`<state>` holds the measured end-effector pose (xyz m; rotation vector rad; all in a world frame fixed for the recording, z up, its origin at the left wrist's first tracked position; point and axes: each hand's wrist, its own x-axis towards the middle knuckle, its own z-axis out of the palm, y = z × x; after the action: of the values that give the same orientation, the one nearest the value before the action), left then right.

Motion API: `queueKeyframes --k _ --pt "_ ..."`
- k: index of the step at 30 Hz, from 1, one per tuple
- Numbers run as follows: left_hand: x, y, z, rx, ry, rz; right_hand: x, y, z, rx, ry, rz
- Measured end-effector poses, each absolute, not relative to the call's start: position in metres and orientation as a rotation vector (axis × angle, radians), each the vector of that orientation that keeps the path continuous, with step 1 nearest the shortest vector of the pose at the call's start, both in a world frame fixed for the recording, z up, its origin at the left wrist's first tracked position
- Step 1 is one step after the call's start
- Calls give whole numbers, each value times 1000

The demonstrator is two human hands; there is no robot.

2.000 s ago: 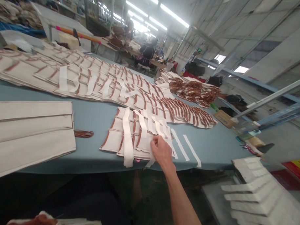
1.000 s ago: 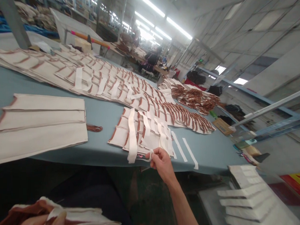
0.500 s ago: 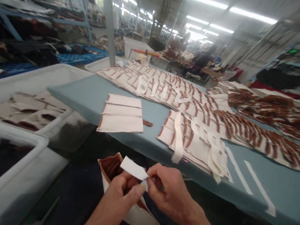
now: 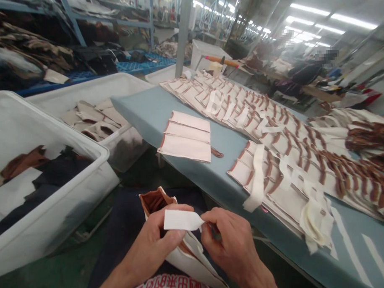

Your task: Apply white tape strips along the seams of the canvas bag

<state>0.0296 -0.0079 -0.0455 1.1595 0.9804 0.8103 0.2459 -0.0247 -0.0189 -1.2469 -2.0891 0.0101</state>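
A smooth, blue-green counter (image 4: 140, 104) slants across the view, beside two white, round-cornered bins (image 4: 59, 218) holding crumpled cloth. Along the counter's far side runs a long row (image 4: 295, 157) of overlapping cream cloth pieces, ridged with brown edging. Nearer its edge lies a stack (image 4: 284, 199) of similar stitched pieces, crossed by limp, pale ribbons (image 4: 257, 175), some curling over the rim. To the left of the stack sits a flat, nearly square panel (image 4: 185, 138) with three even folds and a short brown loop (image 4: 217, 152) at its side. Below the counter, a cream pouch (image 4: 191, 263) with brown lining gapes open behind the hands. The left hand (image 4: 154, 242) grips a smooth white strip (image 4: 181, 220) between thumb and fingers, in front of the pouch, while the right hand (image 4: 234, 237) pinches the strip's tapered end.
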Motion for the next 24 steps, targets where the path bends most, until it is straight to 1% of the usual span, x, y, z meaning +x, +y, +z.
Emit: queueKeyframes --k 5,8,13,18,24 --pt "25 -8 -33 1216 992 774 245 -25 -17 -1161 -2078 -41" --pt "23 -11 -37 1182 931 799 245 -24 -14 -1155 -2089 -82" --pt "15 -16 -49 1181 894 855 246 -22 -10 -1158 -2084 -19" --pt "12 -17 -44 1071 857 806 250 -21 -8 -1161 -2101 -122" --pt "25 -16 -46 925 932 825 254 -22 -10 -1140 -2081 -101"
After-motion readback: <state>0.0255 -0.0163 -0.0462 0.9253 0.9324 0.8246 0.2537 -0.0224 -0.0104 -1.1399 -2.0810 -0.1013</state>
